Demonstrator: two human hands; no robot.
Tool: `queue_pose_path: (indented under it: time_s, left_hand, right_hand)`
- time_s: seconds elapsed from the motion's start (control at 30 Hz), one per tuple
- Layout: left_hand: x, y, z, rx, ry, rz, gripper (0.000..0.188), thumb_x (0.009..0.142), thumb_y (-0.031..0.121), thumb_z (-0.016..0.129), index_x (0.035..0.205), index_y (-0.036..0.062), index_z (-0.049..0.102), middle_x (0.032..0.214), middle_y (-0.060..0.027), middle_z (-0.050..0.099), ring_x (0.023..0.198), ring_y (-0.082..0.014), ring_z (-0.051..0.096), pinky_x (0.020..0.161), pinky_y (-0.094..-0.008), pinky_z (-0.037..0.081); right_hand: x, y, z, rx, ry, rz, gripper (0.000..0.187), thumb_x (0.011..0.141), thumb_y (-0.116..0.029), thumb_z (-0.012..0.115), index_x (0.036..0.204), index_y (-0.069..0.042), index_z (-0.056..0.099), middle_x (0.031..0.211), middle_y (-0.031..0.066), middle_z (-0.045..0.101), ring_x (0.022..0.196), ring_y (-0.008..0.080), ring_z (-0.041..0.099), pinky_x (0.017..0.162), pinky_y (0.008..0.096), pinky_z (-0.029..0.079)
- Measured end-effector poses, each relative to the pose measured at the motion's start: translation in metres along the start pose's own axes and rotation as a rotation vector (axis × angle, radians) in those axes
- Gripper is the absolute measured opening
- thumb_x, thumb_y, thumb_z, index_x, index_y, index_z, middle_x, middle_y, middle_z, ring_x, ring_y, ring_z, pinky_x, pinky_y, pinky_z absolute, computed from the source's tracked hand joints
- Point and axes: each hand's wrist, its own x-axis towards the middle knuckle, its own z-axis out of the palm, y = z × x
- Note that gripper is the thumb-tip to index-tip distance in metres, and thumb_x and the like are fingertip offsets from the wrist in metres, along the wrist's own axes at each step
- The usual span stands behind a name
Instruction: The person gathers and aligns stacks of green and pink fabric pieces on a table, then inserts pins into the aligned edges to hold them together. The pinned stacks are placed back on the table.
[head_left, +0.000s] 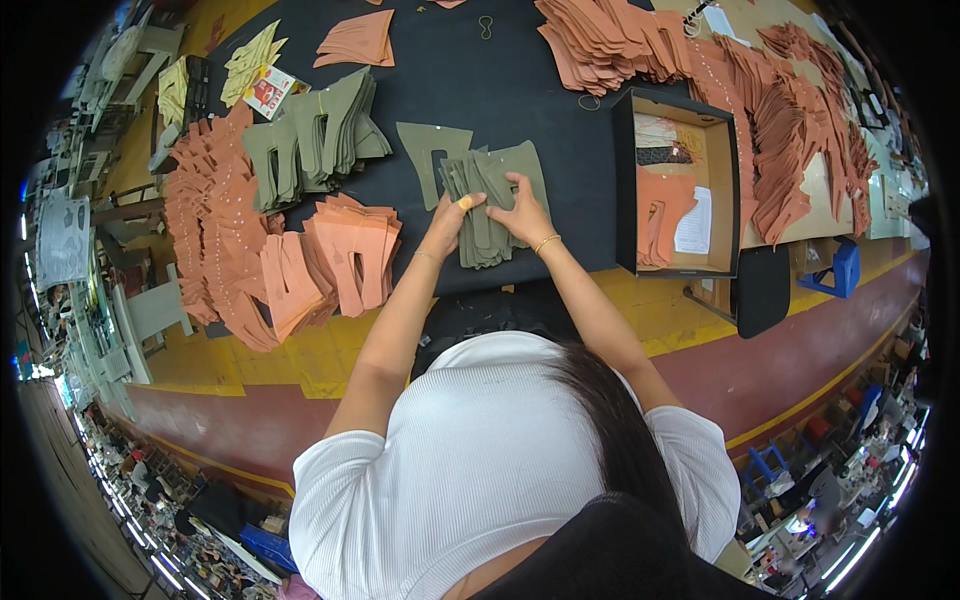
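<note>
A stack of olive-green cut pieces (pixel 487 245), flat and fabric- or leather-like, lies fanned at the near edge of the dark table. My left hand (pixel 443 228) grips its left side, thumb on top and other fingers mostly hidden; something yellow covers a fingertip. From the right, my right hand (pixel 524 218) holds the same stack, thumb and forefinger bent over the top piece. Just beyond my left hand lies a single green piece (pixel 420 150) with a cut-out slot, partly under the stack.
Left stand a green pile (pixel 325 130), orange piles (pixel 350 250) and a long orange row (pixel 215 220). A dark-walled open box (pixel 625 190) holding orange pieces and paper sits right. More orange stacks (pixel 600 45) lie at the back and on the side table, with a black stool (pixel 762 290) below.
</note>
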Motion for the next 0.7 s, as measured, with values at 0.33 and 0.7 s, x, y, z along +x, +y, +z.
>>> queue_pose_path:
  time_s: [0.33, 0.7]
  left_hand:
    - [0.001, 0.001, -0.003, -0.024, -0.037, -0.022, 0.059, 0.082, 0.022, 0.069, 0.131, -0.0005, 0.045, 0.120, -0.0155, 0.058, 0.110, -0.0251, 0.060, 0.095, -0.0362, 0.050]
    - [0.003, 0.002, -0.003, -0.046, -0.070, -0.003, 0.060, 0.081, 0.018, 0.070, 0.132, -0.0016, 0.044, 0.122, -0.0150, 0.056, 0.112, -0.0262, 0.058, 0.096, -0.0359, 0.049]
  right_hand:
    - [0.000, -0.013, -0.085, -0.201, 0.212, 0.009, 0.048, 0.082, -0.028, 0.072, 0.114, 0.004, 0.055, 0.101, 0.0254, 0.067, 0.094, 0.0385, 0.067, 0.083, 0.0447, 0.053]
    - [0.005, 0.010, -0.005, -0.372, 0.143, -0.235, 0.049, 0.081, -0.026, 0.071, 0.114, 0.005, 0.052, 0.112, 0.0282, 0.060, 0.107, 0.0414, 0.058, 0.094, 0.0445, 0.047]
